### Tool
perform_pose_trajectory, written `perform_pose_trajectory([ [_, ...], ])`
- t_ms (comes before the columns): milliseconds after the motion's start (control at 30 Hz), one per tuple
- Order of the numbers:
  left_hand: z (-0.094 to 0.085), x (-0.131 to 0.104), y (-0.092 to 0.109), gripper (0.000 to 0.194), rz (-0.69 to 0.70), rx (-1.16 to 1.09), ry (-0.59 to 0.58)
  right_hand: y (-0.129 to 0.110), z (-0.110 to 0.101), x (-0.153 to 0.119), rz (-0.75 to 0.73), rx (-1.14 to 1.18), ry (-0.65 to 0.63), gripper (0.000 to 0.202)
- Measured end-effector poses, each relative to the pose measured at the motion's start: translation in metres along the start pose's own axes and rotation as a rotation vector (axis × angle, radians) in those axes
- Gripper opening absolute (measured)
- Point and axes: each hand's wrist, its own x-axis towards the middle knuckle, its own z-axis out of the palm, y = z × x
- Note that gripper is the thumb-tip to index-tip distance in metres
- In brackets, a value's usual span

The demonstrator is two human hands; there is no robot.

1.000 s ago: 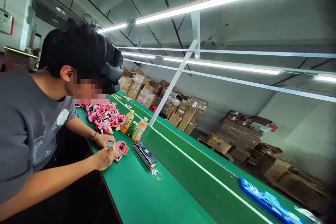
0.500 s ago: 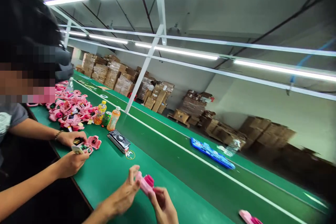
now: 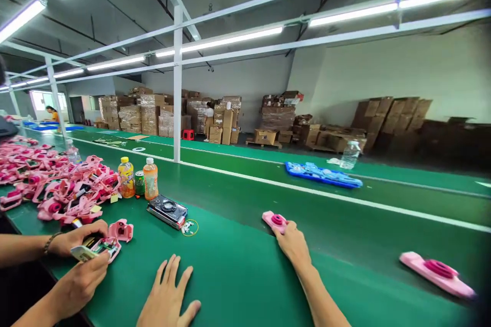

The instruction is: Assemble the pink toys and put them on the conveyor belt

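Observation:
My right hand (image 3: 294,246) reaches forward with its fingers closed on the near end of a pink toy camera (image 3: 271,218), which has a darker pink lens ring. The camera rests on the green surface or just over it; I cannot tell which. My left hand (image 3: 169,294) lies over the green table (image 3: 230,276) with fingers spread and nothing in it. Another pink toy camera (image 3: 437,271) lies at the far right, apart from both hands.
At left, a co-worker's hands (image 3: 82,271) hold an opened pink camera shell (image 3: 113,240). Behind it lies a heap of pink shells (image 3: 72,184). Bottles (image 3: 151,180), a can (image 3: 139,183) and a black boxy device (image 3: 168,210) stand nearby. A blue tray (image 3: 324,174) sits across the table.
The toy camera was between both hands; my right hand has carried it forward and right, and my left hand has let go and spread. The head view has levelled and turned.

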Motion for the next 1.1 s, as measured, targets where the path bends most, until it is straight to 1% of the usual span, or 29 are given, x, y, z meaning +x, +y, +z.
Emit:
perform_pose_trajectory([
  [67, 0.004, -0.003, -0.002, 0.061, -0.002, 0.036, 0.050, 0.006, 0.007, -0.001, 0.007, -0.027, 0.018, 0.060],
  [133, 0.007, -0.005, -0.003, 0.059, -0.002, 0.059, 0.085, 0.008, 0.012, -0.003, 0.013, -0.056, 0.065, 0.074],
  [200, 0.007, -0.007, -0.003, 0.057, 0.000, 0.062, 0.112, 0.007, 0.013, -0.008, 0.013, -0.079, 0.111, 0.087],
  [233, 0.006, -0.008, -0.001, 0.057, 0.003, 0.058, 0.126, 0.006, 0.013, -0.011, 0.007, -0.086, 0.123, 0.090],
  [367, 0.000, -0.012, 0.004, 0.057, 0.006, 0.028, 0.141, 0.002, 0.014, -0.025, -0.039, -0.101, 0.109, 0.088],
  [500, -0.005, -0.012, 0.007, 0.059, -0.012, -0.012, 0.113, 0.005, 0.017, -0.034, 0.022, -0.189, 0.145, 0.089],
  [600, -0.010, -0.010, 0.010, 0.059, -0.024, -0.041, 0.100, 0.012, 0.016, -0.042, 0.034, -0.237, 0.103, 0.089],
  [667, -0.014, -0.013, 0.012, 0.055, -0.029, -0.073, 0.114, 0.016, 0.011, -0.050, 0.029, -0.279, 0.074, 0.089],
  [733, -0.014, -0.024, 0.014, 0.049, -0.031, -0.118, 0.154, 0.019, 0.006, -0.059, 0.012, -0.327, 0.049, 0.088],
  [800, -0.009, -0.048, 0.016, 0.045, -0.034, -0.166, 0.208, 0.024, 0.003, -0.071, -0.019, -0.366, 0.022, 0.084],
  [867, 0.002, -0.080, 0.019, 0.043, -0.032, -0.229, 0.257, 0.035, 0.002, -0.085, -0.094, -0.423, 0.001, 0.075],
  [933, 0.016, -0.111, 0.020, 0.038, -0.052, -0.347, 0.312, 0.052, 0.002, -0.101, -0.264, -0.532, -0.005, 0.062],
  [967, 0.022, -0.123, 0.019, 0.034, -0.093, -0.425, 0.342, 0.061, 0.002, -0.110, -0.371, -0.595, -0.010, 0.057],
  [1033, 0.028, -0.137, 0.013, 0.034, -0.186, -0.546, 0.368, 0.077, -0.001, -0.126, -0.563, -0.703, -0.034, 0.055],
  [1100, 0.023, -0.136, 0.001, 0.039, -0.251, -0.619, 0.362, 0.083, -0.006, -0.141, -0.650, -0.768, -0.080, 0.057],
])
